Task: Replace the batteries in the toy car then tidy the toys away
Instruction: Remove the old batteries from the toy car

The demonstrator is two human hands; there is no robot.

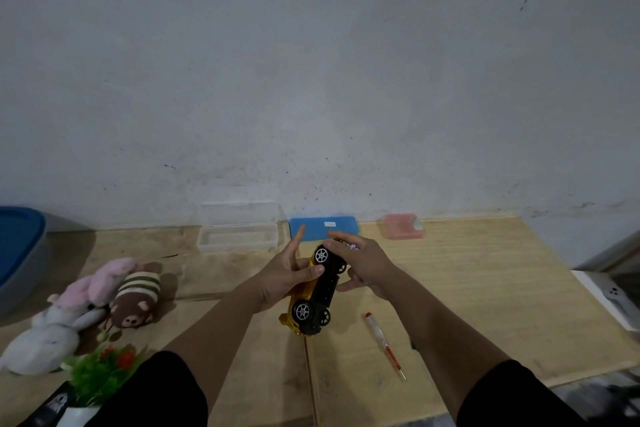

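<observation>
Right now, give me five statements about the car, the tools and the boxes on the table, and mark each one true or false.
1. The yellow toy car is held off the table with its black underside showing. True.
2. The left hand alone holds the car. False: the right hand is on it too, at the far end.
3. The red-handled screwdriver lies on the table to the right of the car. True.
4. The clear plastic box by the wall is closed. False: its lid stands open.
5. The plush toys sit in the blue box. False: they lie on the table at the left.
</observation>
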